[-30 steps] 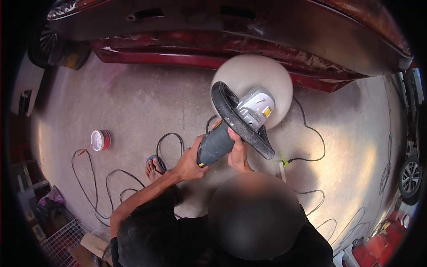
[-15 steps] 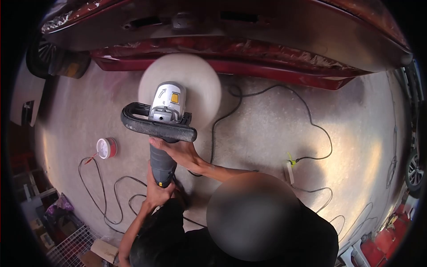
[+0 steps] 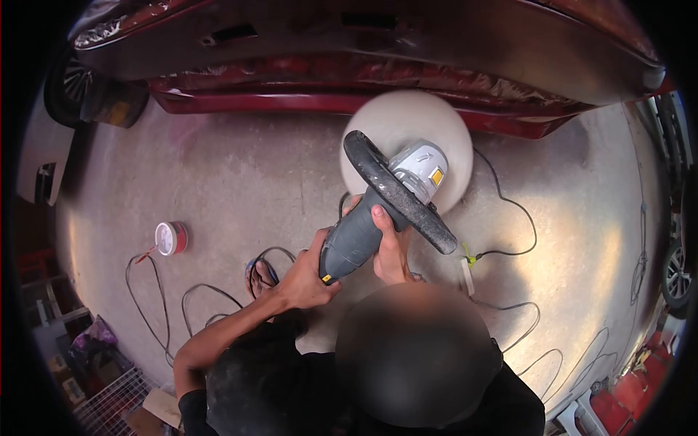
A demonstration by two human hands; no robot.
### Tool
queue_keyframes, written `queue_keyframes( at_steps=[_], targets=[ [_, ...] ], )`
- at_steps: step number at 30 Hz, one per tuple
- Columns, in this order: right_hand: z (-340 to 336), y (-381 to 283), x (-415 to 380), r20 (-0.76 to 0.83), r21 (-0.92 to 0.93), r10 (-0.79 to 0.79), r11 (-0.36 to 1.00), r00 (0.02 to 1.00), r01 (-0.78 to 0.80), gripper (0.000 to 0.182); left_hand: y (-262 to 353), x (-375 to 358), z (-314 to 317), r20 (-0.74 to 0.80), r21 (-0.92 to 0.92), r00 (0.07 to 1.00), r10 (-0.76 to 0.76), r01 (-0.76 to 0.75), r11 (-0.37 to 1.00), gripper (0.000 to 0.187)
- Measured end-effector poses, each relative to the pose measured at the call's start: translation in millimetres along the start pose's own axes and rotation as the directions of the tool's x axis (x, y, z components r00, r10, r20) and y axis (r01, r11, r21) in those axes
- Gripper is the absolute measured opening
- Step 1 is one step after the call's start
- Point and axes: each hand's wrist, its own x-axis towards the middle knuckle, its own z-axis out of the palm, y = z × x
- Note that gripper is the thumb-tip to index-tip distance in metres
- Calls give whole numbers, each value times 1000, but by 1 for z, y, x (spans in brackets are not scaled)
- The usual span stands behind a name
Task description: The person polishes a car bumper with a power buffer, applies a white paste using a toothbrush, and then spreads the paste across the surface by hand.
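Both of my hands are wrapped round a grey and black polisher (image 3: pixel 356 236), which points up and to the right. My left hand (image 3: pixel 309 275) grips its rear end. Farther forward, my right hand (image 3: pixel 392 251) clasps the body just behind the black loop handle (image 3: pixel 398 192), thumb on top. A silver head with a yellow label (image 3: pixel 425 171) carries a big round white polishing pad (image 3: pixel 367 120). In this view the pad overlaps the lower edge of a car's dark side panel (image 3: pixel 291 47) and its red sill (image 3: pixel 240 103).
On the floor (image 3: pixel 233 160) to the left stands a small red and white tub (image 3: pixel 171 238). Black cord (image 3: pixel 509 196) loops across the floor on both sides, with a yellow-green tie (image 3: pixel 469 256) at the right. A wire rack (image 3: pixel 120 403) and boxes lie at lower left.
The polisher has swept right along the car and turned from near upright to slanting right. Both hands moved right with it, still gripping.
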Motion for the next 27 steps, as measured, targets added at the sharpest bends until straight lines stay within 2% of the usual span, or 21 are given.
queue_keyframes(
  at_steps=[3, 6, 9, 10, 11, 13, 15, 16, 18, 20, 21, 23, 25, 27],
  targets=[
    [-14, 1, 4, 10, 32, -41, 999, 999, 40, 51, 0, 11, 5, 37, 9, 999, -33, 33, 999, 85],
    [-7, 14, 1, 48, -27, 8, 1000, 999, -7, 48, -9, 2, 2, -22, 5, 1000, -11, 11, 1000, 86],
    [12, 55, 4, 73, -57, 30, 998, 997, -25, 35, -25, -25, -13, -151, 125, 987, -46, 65, 990, 87],
    [16, 64, 8, 192, -54, 94, 995, 977, -85, 32, -36, -35, -19, -192, 111, 977, -88, 111, 988, 84],
    [30, 68, 5, 212, -28, 132, 991, 968, -129, 31, -49, -45, -24, -233, 97, 964, -129, 155, 983, 80],
    [51, 63, 3, 241, -103, 158, 985, 958, -137, 43, -59, -57, -30, -310, 64, 948, -73, 97, 993, 72],
    [56, 74, 5, 321, -171, 190, 975, 928, -141, 53, -67, -65, -31, -346, 60, 934, -85, 112, 992, 70],
    [52, 76, 8, 375, -228, 193, 967, 907, -112, 59, -67, -66, -34, -330, 85, 940, -84, 118, 989, 70],
    [45, 84, 5, 333, -179, 166, 978, 928, -111, 58, -57, -63, -34, -309, 118, 947, -84, 125, 985, 70],
    [31, 74, 2, 299, -219, 117, 974, 947, -52, 56, -50, -52, -26, -269, 115, 959, -88, 123, 986, 71],
    [21, 71, 1, 252, -232, 111, 971, 961, -51, 55, -47, -48, -23, -251, 114, 964, -93, 125, 986, 72],
    [4, 63, 1, 162, -256, 88, 966, 983, -44, 52, -54, -33, -17, -177, 236, 984, -34, 76, 969, 80],
    [-13, 38, 5, 121, -130, 1, 991, 993, 15, 39, -41, -13, -12, -91, 287, 996, 0, 26, 958, 86],
    [-41, 51, 12, 105, 81, -15, 997, 994, 7, 41, -11, 9, 0, 0, 271, 1000, 5, -4, 963, 90]
  ],
)
